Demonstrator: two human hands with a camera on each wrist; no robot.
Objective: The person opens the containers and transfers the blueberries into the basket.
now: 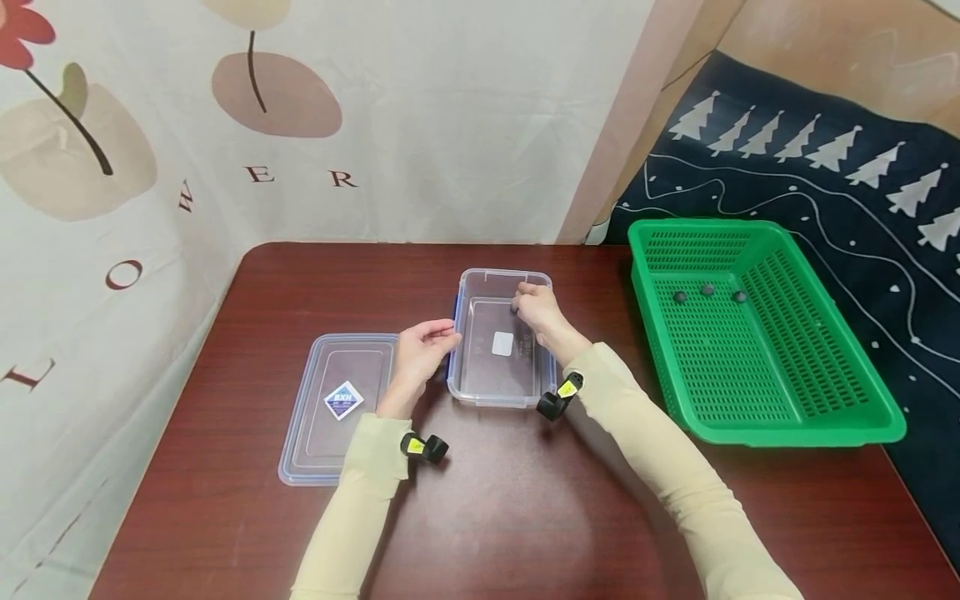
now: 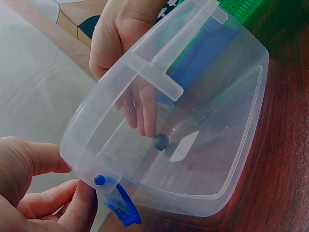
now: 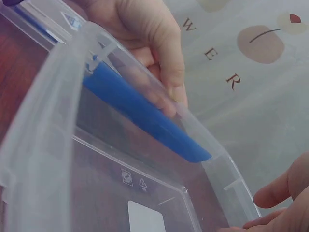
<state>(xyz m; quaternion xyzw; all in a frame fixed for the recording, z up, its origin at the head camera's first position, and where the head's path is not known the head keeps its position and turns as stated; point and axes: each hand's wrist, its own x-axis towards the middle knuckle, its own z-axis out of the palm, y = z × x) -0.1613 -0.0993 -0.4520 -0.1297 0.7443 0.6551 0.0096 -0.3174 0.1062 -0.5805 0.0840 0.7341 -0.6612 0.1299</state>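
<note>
A clear plastic box [image 1: 501, 392] with blue side clips stands lidless on the table. At its left wall, my left hand [image 1: 422, 354] pinches the rim between thumb and fingers, beside a hanging blue clip [image 2: 123, 208] in the left wrist view. Over the box's far right part, my right hand [image 1: 538, 308] reaches inside with its fingertips down. A small dark ball [image 2: 160, 141] is at those fingertips, close above the floor or touching it. The right wrist view shows the right thumb [image 3: 275, 193] and part of the fingers, but not the ball.
The clear lid [image 1: 307, 450] with a blue-white label lies left of the box, partly under the left forearm. A green perforated basket [image 1: 787, 432] at the right holds three small dark balls [image 1: 707, 289]. A printed cloth [image 1: 465, 125] hangs behind the table.
</note>
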